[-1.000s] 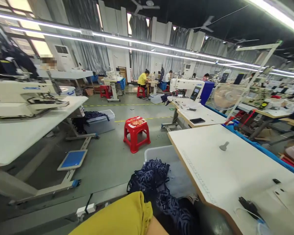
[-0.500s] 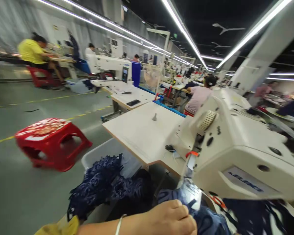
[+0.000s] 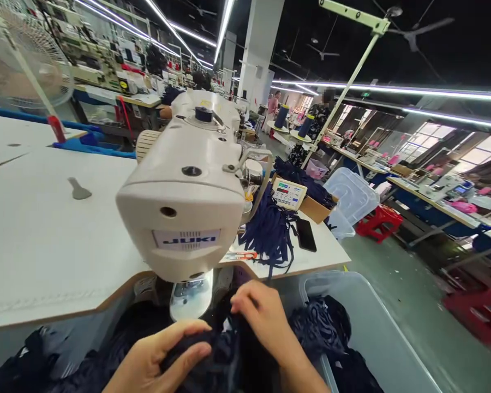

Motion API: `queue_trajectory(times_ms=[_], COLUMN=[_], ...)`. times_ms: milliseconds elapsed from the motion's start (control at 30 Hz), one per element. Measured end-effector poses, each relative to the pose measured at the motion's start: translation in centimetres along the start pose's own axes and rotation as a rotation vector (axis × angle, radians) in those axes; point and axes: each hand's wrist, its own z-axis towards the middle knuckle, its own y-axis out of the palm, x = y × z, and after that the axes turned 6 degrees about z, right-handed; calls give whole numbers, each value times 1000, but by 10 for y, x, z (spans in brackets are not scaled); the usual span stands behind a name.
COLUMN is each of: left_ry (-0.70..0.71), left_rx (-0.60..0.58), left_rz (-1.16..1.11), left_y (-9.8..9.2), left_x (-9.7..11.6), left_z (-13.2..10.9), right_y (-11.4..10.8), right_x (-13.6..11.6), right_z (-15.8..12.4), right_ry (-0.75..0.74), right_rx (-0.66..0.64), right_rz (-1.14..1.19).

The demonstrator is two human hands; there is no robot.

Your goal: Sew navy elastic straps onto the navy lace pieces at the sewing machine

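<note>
My left hand (image 3: 159,355) is at the bottom centre, its thumb and forefinger curled round dark navy fabric (image 3: 216,355). Just right of it, my right hand (image 3: 264,311) pinches the upper part of the same fabric between thumb and fingertips. Both hands are right below the head of a white JUKI sewing machine (image 3: 180,207). A shiny lit plate (image 3: 191,297) sticks out under that head, close to the fingers. The fabric is dark and partly blurred, so its exact shape cannot be made out.
Navy strips (image 3: 265,234), a phone (image 3: 306,234) and red-handled snips (image 3: 241,255) lie right of the machine on the white table (image 3: 65,240). A clear bin (image 3: 376,311) with navy pieces stands at lower right. Red stools (image 3: 378,222) and a standing person (image 3: 321,117) are beyond.
The view has swung right, so the machine is now centred. My right hand has come into sight beside my left, and both are on the navy fabric.
</note>
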Motion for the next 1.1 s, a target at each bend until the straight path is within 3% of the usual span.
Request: queue_trajectory(times_ms=[133, 300, 400, 533, 833, 933, 1100], left_ry=[119, 504, 546, 651, 615, 572, 642], left_rx=[188, 482, 584, 568, 553, 525, 521], left_rz=[247, 832, 1010, 952, 925, 865, 886], left_y=[-19, -24, -19, -12, -8, -8, -2], left_x=[-15, -23, -22, -17, -8, -13, -25], left_z=[9, 23, 24, 19, 17, 17, 17], right_y=[-34, -63, -64, -67, -92, -88, -65], right_x=[61, 111, 122, 127, 115, 113, 114], right_z=[36, 85, 109, 130, 136, 126, 99], right_ry=[277, 356, 395, 446, 432, 445, 405], right_rx=[276, 395, 422, 406, 313, 328, 356], right_rz=[-81, -216, -303, -326, -25, 0, -109])
